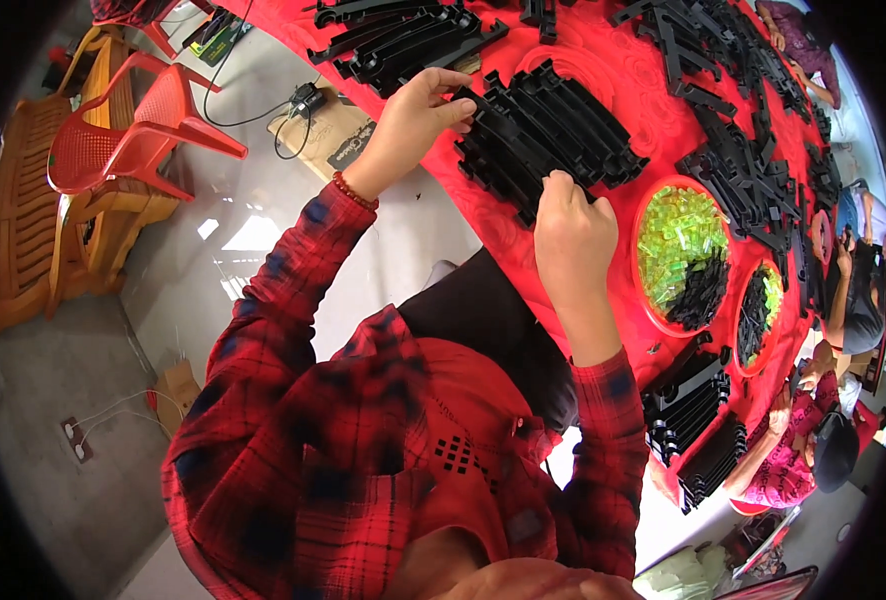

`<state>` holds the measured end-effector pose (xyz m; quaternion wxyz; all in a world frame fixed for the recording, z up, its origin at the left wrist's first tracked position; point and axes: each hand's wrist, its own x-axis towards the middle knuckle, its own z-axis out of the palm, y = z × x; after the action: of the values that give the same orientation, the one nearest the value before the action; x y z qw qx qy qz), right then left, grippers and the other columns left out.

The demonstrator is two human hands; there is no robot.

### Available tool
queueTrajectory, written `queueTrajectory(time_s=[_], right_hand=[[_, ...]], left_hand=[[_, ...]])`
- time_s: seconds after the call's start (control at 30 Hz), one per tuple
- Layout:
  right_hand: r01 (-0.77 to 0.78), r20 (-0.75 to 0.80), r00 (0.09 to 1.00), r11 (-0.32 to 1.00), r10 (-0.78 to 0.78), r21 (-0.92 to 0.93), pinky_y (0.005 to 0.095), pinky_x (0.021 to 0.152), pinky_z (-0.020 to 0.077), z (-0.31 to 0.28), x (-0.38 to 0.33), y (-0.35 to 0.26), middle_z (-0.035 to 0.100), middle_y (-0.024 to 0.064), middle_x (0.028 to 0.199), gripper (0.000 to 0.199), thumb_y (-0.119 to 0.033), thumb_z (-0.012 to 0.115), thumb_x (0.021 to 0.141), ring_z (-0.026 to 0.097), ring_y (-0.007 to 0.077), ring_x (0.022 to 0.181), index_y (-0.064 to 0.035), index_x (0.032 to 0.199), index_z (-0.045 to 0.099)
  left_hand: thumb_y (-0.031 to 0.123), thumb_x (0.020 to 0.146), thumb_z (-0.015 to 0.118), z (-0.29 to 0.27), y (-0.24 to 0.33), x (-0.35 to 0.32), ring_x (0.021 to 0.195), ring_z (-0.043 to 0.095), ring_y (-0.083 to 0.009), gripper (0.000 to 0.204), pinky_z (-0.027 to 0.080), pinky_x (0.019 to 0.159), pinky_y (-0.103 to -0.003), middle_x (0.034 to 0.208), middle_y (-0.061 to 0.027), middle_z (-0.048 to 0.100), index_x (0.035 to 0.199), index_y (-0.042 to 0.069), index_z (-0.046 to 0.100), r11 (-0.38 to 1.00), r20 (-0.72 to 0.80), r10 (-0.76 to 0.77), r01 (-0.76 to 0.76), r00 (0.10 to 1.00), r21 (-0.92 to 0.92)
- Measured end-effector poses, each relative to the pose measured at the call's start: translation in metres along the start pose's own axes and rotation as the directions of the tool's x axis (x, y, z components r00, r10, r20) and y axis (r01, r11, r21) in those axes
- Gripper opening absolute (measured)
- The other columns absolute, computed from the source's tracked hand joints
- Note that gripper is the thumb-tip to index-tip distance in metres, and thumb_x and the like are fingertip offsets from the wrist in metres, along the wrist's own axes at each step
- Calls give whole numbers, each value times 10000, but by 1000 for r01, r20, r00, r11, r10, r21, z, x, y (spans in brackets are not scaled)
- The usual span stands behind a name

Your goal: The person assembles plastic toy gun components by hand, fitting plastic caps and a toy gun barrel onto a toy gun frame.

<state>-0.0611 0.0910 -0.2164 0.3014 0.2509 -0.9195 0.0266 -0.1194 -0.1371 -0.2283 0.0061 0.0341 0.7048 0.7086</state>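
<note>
Both of my hands are at a row of long black plastic strips point(573, 125) lying side by side on the red tablecloth point(498, 205). My left hand point(418, 130), with a beaded bracelet at the wrist, pinches the far-left end of one black plastic strip point(511, 143). At this strip's near end, my right hand point(575, 240) is closed with thumb and fingers together. The strip slants between the two hands, over others of its kind. My right fingertips partly hide the end they grip.
Right of my right hand stands a round red tray point(638, 270) of yellow-green and small black pieces, with a smaller tray point(739, 340) beyond. More black parts point(403, 45) lie at the back. Co-workers sit along the right side. A red chair point(153, 130) stands at left.
</note>
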Motion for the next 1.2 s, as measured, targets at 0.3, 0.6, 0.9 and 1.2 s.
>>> queueTrajectory(time_s=[0.3, 0.6, 0.9, 1.2], right_hand=[[23, 71, 997, 999, -20, -33, 288, 537, 394, 5, 7, -11, 510, 14, 564, 135, -23, 652, 749, 527, 146, 439, -72, 768, 528], [28, 49, 998, 999, -27, -29, 288, 541, 388, -3, 9, -11, 524, 17, 592, 114, -19, 661, 748, 528, 136, 451, -18, 844, 599], [-35, 43, 998, 999, 35, -1, 331, 571, 415, 4, 5, -13, 545, 32, 623, 54, -73, 593, 756, 587, 192, 558, -83, 781, 546], [-108, 5, 994, 991, 108, 81, 362, 653, 465, 5, -6, -10, 598, 81, 645, 196, -84, 632, 678, 588, 186, 516, 30, 837, 628]], left_hand=[[184, 870, 705, 0, -4, 23, 863, 610, -255, 299, 491, 791, -360, 882, -112, 670, 1153, 86, 697, 602, 21, 405, -284, 914, 746], [191, 859, 710, 3, 4, 11, 871, 587, -288, 306, 482, 811, -386, 885, -109, 680, 1142, 74, 696, 586, -5, 426, -272, 905, 764], [188, 827, 733, -1, -11, 21, 881, 599, -330, 296, 481, 819, -413, 919, -133, 694, 1084, 46, 696, 403, 110, 487, -335, 866, 852], [175, 885, 696, 0, -14, 22, 838, 592, -268, 291, 481, 783, -381, 879, -107, 678, 1152, 58, 688, 424, 100, 436, -302, 895, 854]])
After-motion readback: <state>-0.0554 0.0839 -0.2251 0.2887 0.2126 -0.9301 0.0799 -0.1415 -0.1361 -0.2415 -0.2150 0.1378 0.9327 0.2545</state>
